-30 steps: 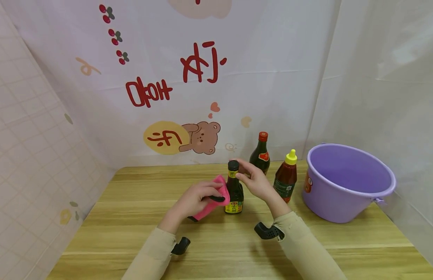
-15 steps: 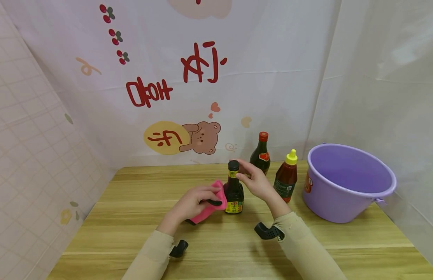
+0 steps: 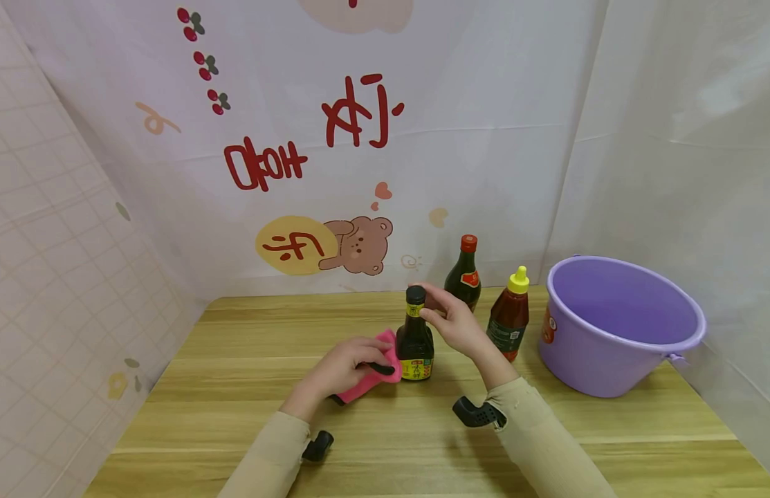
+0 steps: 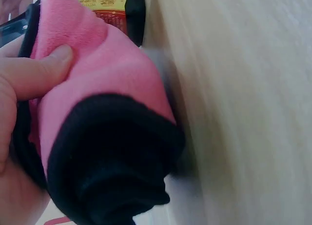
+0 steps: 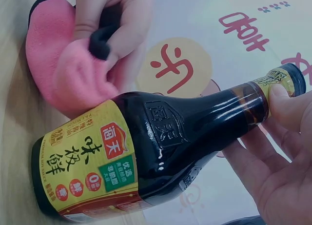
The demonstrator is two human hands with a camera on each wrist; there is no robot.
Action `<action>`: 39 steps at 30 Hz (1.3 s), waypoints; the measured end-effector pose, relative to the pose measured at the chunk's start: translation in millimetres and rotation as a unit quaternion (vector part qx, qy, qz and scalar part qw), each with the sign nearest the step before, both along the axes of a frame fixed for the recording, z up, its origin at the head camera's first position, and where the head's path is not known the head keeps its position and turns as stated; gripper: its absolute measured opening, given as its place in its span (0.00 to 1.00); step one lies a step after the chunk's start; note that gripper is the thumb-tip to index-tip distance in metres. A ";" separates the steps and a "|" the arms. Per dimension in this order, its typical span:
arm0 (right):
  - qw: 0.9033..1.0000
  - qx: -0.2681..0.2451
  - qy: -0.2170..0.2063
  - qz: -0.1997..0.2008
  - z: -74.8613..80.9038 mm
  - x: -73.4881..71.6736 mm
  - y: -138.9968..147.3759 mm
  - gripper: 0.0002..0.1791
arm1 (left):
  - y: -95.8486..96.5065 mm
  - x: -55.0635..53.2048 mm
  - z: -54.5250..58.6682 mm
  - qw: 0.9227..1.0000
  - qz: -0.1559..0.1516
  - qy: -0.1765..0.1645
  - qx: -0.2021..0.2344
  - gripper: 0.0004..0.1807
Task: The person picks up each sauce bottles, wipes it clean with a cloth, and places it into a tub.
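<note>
A dark soy sauce bottle (image 3: 414,339) with a black cap and yellow label stands upright on the table. My right hand (image 3: 453,321) grips it by the neck, thumb on the near side in the right wrist view (image 5: 280,152). In my left hand (image 3: 347,366) is a pink cloth (image 3: 366,384) with black edging, bunched between thumb and fingers. The cloth (image 5: 73,73) meets the bottle's left side, close to the label (image 5: 87,161). From the left wrist, the thumb presses on the folded cloth (image 4: 112,73), and part of the bottle's label (image 4: 109,10) shows behind it.
Behind the right hand stands a dark bottle with a red cap (image 3: 468,243). A red sauce bottle with a yellow nozzle (image 3: 509,315) is right of it. Farther right sits a purple bucket (image 3: 599,360). A printed white curtain (image 3: 484,152) hangs behind the wooden table (image 3: 235,415).
My left hand and the cloth have moved slightly down along the bottle's left side. My right hand keeps its grip on the neck, and the bottle stays in place.
</note>
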State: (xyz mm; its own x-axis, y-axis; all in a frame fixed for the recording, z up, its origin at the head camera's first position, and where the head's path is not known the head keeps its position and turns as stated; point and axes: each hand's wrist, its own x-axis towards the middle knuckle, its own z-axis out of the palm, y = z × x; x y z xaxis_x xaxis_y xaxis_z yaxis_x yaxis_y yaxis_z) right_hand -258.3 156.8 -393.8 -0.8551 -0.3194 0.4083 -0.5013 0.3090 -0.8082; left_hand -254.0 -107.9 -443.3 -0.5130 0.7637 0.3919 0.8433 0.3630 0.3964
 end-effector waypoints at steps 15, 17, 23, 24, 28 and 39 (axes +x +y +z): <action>1.000 0.004 -0.005 0.004 1.3 -0.1 0.3 0.27 | 7.6 -0.7 -0.2 0.997 -0.001 0.012 -0.082 0.21; 1.000 0.006 -0.005 0.006 1.3 -0.1 0.3 0.27 | 6.5 -0.3 1.0 0.996 -0.002 0.011 -0.088 0.21; 1.000 0.016 -0.015 0.004 3.7 1.0 1.1 0.28 | -0.4 0.4 7.8 0.996 0.015 0.010 -0.093 0.23; 1.000 0.017 -0.017 0.004 4.2 1.4 1.2 0.29 | -1.7 0.4 9.7 0.996 0.021 0.011 -0.088 0.22; 1.000 0.015 -0.019 0.009 4.1 1.9 1.2 0.30 | -7.5 1.5 22.1 0.997 0.042 0.019 -0.061 0.20; 0.999 -0.033 0.003 -0.001 0.7 2.9 -6.3 0.31 | -11.1 4.8 59.9 0.994 0.068 0.076 0.045 0.20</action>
